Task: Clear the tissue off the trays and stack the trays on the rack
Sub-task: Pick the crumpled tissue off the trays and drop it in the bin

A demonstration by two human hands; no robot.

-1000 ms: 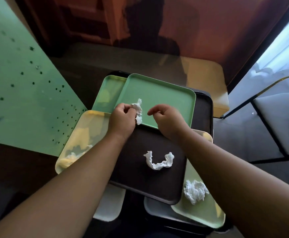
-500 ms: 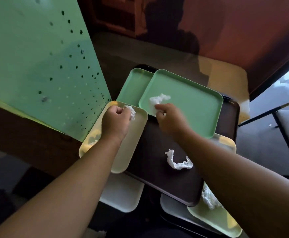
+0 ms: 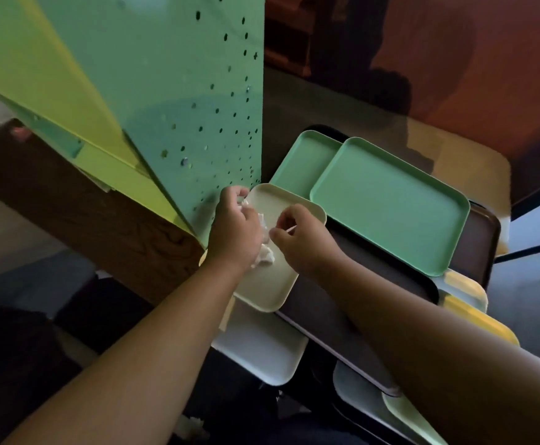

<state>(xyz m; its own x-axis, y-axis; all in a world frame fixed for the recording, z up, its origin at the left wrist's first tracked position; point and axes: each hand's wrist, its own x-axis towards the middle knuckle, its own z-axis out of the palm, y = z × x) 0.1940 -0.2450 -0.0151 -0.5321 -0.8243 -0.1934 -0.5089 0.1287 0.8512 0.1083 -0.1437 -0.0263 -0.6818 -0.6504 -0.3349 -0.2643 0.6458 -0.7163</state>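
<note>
Now both hands over cream tray — left hand fisted on crumpled tissue (wad pokes out toward right hand), right hand pinched on thin white scrap, just beside; green tray beyond looks bare — left nearer

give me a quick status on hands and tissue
Left hand shut on crumpled tissue over cream tray. Right hand pinching a white scrap beside it. Top green tray bare. Nothing stacked yet.
</note>
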